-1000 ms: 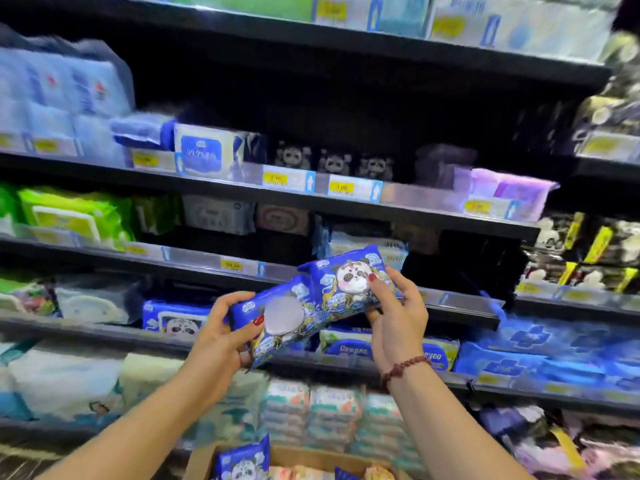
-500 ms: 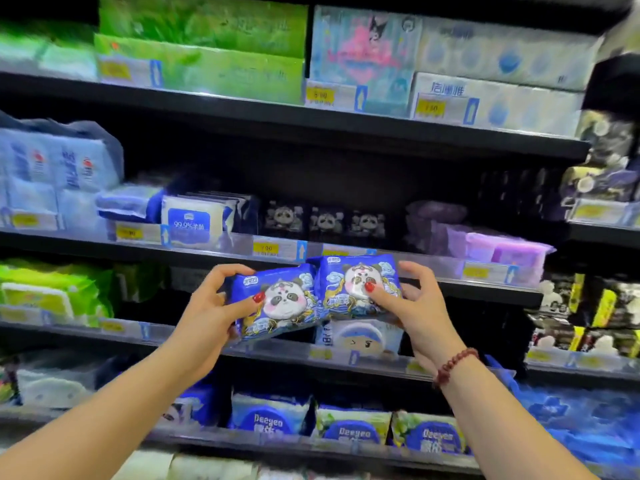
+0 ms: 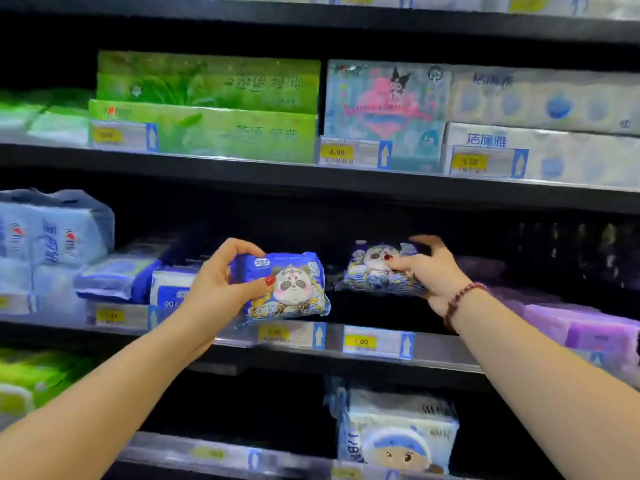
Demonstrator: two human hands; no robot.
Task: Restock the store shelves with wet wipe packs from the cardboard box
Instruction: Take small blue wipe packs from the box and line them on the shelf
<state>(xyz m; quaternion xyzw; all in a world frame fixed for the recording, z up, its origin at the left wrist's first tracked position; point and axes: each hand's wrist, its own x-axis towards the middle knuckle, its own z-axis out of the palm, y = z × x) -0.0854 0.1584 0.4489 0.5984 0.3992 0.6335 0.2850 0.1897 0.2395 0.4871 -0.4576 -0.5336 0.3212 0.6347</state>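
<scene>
Two blue wet wipe packs with a panda picture are in my hands. My left hand (image 3: 221,289) grips the first panda pack (image 3: 289,289) by its left end, just in front of the middle shelf's edge (image 3: 440,355). My right hand (image 3: 427,271) reaches deeper into that shelf and holds the second panda pack (image 3: 372,271) from its right side, tilted, in the dark gap. The cardboard box is out of view.
Blue and white wipe packs (image 3: 121,275) lie left of the gap, purple packs (image 3: 588,327) to its right. Green tissue boxes (image 3: 207,109) and pale tissue packs (image 3: 540,129) fill the shelf above. A white pack with a cartoon face (image 3: 398,434) stands below.
Both hands rose from waist height to the middle shelf. The two packs, held side by side before, have separated; the right hand has pushed its pack into the shelf.
</scene>
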